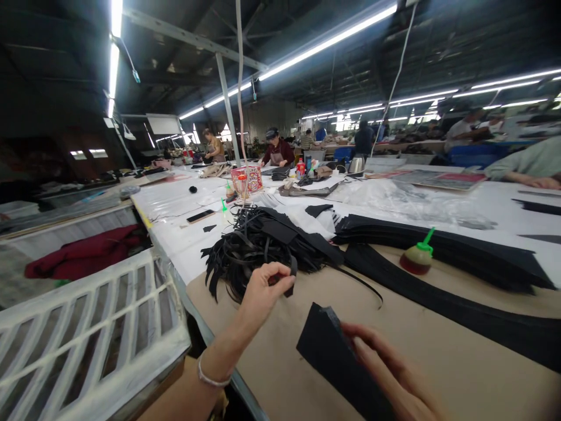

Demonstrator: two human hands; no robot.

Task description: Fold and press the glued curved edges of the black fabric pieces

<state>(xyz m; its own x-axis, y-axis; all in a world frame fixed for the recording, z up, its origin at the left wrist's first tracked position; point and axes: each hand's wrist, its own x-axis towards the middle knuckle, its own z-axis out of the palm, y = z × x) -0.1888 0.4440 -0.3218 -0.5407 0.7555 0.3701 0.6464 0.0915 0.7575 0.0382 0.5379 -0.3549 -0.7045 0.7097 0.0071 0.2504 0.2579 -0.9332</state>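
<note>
Monitoring remotely: my left hand (263,287) pinches black strip (294,268) at strip pile (239,248) | right hand (391,369) grips black panel (335,356) nearer than pile, likely to expose its edge

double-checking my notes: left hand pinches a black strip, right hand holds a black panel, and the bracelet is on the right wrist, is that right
No, the bracelet is on the left wrist, as the head view shows; the left hand pinches a black strip, the right hand holds a black panel.
</note>
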